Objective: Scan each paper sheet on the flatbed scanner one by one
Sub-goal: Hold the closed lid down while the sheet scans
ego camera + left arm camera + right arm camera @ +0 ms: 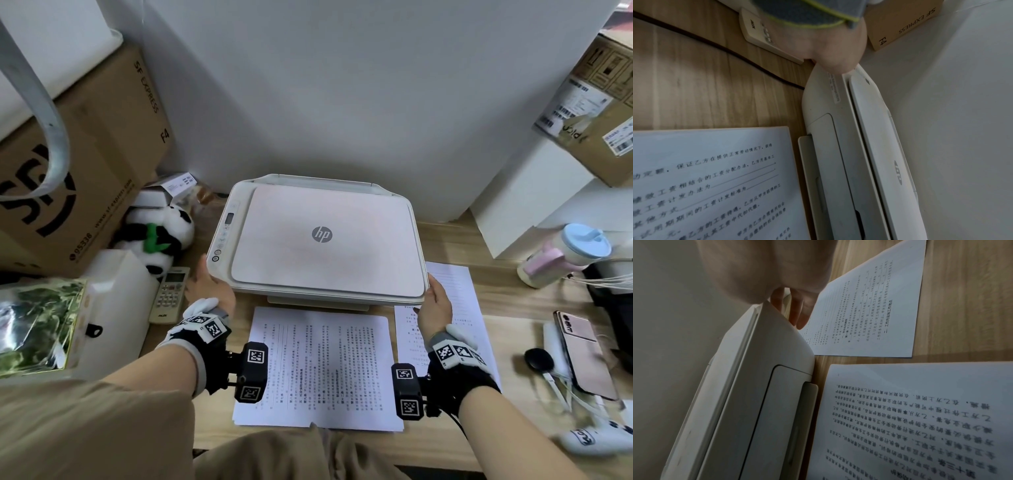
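A cream HP flatbed scanner [325,240] sits mid-desk against the wall, lid down. My left hand [209,284] grips its front-left corner; in the left wrist view the hand [834,48] presses on that corner of the scanner [838,129], fingertips hidden. My right hand [435,301] holds the front-right corner. In the right wrist view its fingers [797,309] wrap the scanner's [756,386] side edge. A stack of printed sheets [318,366] [705,178] [920,418] lies before the scanner. Another printed sheet [455,291] [869,313] lies right of it, partly under my right hand.
Left of the scanner are a remote control [169,294], a plush panda [157,236] and a big cardboard box [78,171]. On the right stand a lidded cup [565,253], white boxes [531,192] and a phone [582,349]. A black cable [715,45] crosses the desk.
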